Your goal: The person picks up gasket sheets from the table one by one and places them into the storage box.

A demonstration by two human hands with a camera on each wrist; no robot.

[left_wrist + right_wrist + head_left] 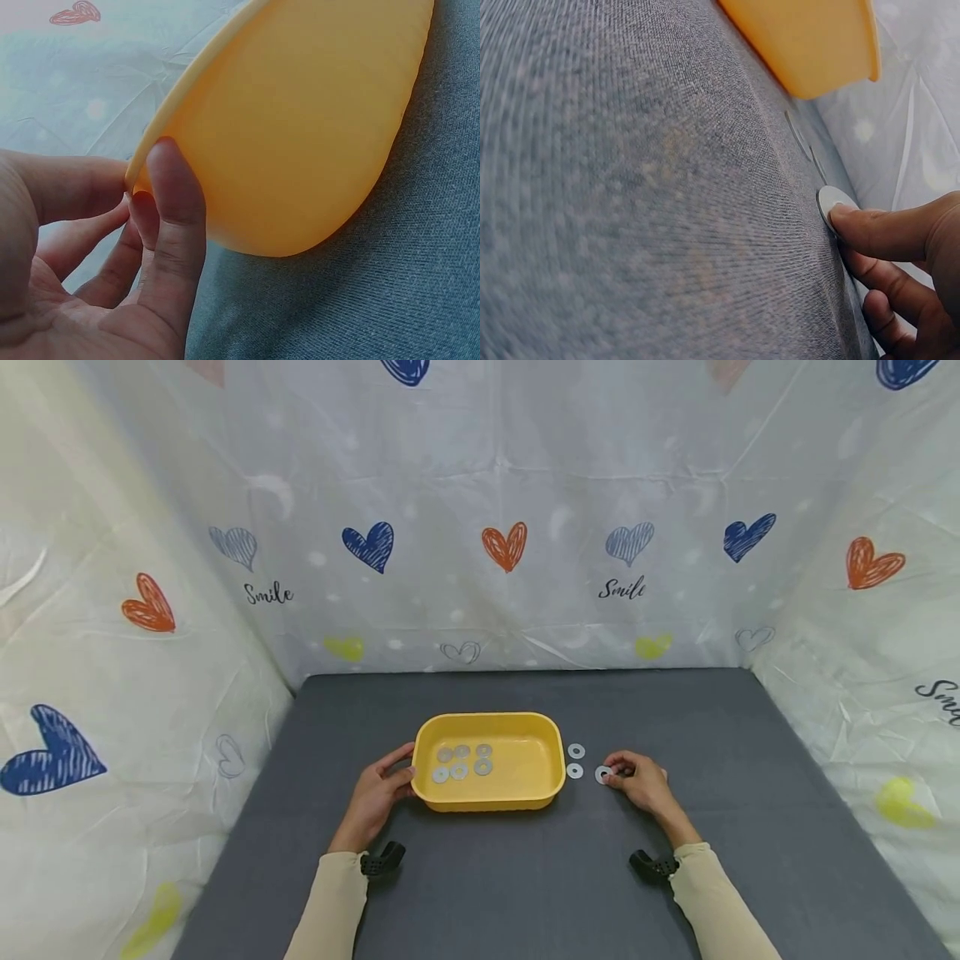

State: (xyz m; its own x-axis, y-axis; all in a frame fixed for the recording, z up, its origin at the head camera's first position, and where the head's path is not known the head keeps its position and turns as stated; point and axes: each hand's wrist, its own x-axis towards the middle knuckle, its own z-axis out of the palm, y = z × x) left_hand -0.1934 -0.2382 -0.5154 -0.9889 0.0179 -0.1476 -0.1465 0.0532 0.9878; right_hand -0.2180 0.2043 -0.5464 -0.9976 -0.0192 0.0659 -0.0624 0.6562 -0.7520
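Note:
A yellow plastic tray [525, 803] stands on the dark table, and several flat metal washers [483, 766] lie inside it, mostly in its left half. My left hand [381, 793] grips the tray's left end; in the left wrist view the thumb and fingers pinch its rim [161, 124]. To the right of the tray, my right hand [640, 781] pinches a washer [827, 198] between thumb and fingers, low over the cloth. Two more washers, a far one [571, 747] and a near one [570, 767], lie between the tray and that hand.
Dark grey cloth [480, 885] covers the table. Pale sheets printed with hearts [504, 547] hang behind the table and along both sides. Each wrist wears a black band, on the left [382, 858] and on the right [654, 866].

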